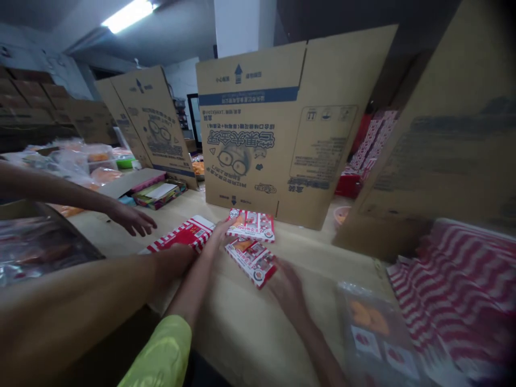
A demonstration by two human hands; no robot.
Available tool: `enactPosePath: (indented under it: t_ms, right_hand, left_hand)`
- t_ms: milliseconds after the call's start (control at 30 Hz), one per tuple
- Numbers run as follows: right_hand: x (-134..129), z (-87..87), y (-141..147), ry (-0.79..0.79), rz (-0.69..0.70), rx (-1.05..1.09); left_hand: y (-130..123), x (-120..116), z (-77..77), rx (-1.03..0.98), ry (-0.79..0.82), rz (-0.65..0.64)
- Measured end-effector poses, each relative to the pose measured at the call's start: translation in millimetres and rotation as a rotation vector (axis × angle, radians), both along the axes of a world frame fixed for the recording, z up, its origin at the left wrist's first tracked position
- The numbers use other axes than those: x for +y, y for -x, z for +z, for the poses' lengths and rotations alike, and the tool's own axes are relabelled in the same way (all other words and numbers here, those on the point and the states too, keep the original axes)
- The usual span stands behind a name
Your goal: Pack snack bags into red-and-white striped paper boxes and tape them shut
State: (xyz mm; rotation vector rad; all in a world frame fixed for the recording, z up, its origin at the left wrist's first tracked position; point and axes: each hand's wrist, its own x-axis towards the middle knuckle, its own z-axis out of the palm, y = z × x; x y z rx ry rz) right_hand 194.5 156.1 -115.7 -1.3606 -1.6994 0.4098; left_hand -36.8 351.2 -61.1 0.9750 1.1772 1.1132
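My left hand [220,232], below a yellow sleeve, grips the left end of a red-and-white printed box [253,224] above the wooden table. My right hand [287,285], slightly blurred, holds a second red-and-white box [252,262] by its right end. This one is tilted, its far corner close under the first box. Left of my left hand lies a red striped box [183,235], partly hidden by a co-worker's forearm.
A co-worker's hand [131,216] reaches in from the left. Upright cardboard sheets [258,134] line the table's back. At right are striped red-and-white cartons [459,290] and a clear bag [368,333] with orange pieces. A carton of packets [40,247] stands at left.
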Motion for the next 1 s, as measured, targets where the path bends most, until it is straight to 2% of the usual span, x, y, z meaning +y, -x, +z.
enactPosePath:
  t_ms: [100, 167, 233, 367, 467, 567, 667, 733, 867, 1000]
  right_hand:
    - [11, -3.6, 23, 0.040, 0.202, -0.356]
    - [13, -10.0, 26, 0.115, 0.305, -0.461]
    - [9, -20.8, 17, 0.166, 0.352, -0.442]
    - [-17, -44.4, -17, 0.190, 0.334, -0.298]
    - [-41, -53.6, -33, 0.208, 0.310, -0.249]
    - [-58, -54.9, -38, 0.255, 0.290, -0.214]
    - [-70, -53.2, -43, 0.283, 0.315, -0.167]
    - [-75, -52.0, -48, 0.294, 0.343, -0.144]
    - [-84, -45.3, -58, 0.304, 0.370, -0.129]
    - [-98, -25.0, -54, 0.259, 0.388, -0.137]
  left_hand:
    - [7, 24, -15.9, 0.147, 0.038, 0.017]
    - [14, 36, -23.7, 0.247, 0.026, 0.043]
    - [23, 46, -26.8, 0.354, -0.026, 0.081]
    - [29, 57, -23.9, 0.576, -0.212, 0.157]
    - [17, 51, -27.3, 0.705, -0.398, 0.105]
    - [4, 33, -40.6, 0.794, -0.535, -0.097]
    - [6, 15, -53.3, 0.867, -0.585, -0.247]
    - [14, 7, -57.0, 0.915, -0.597, -0.263]
    - [26, 1, -57.1, 1.002, -0.612, -0.211]
    - [14, -8, -55.4, 1.057, -0.593, -0.207]
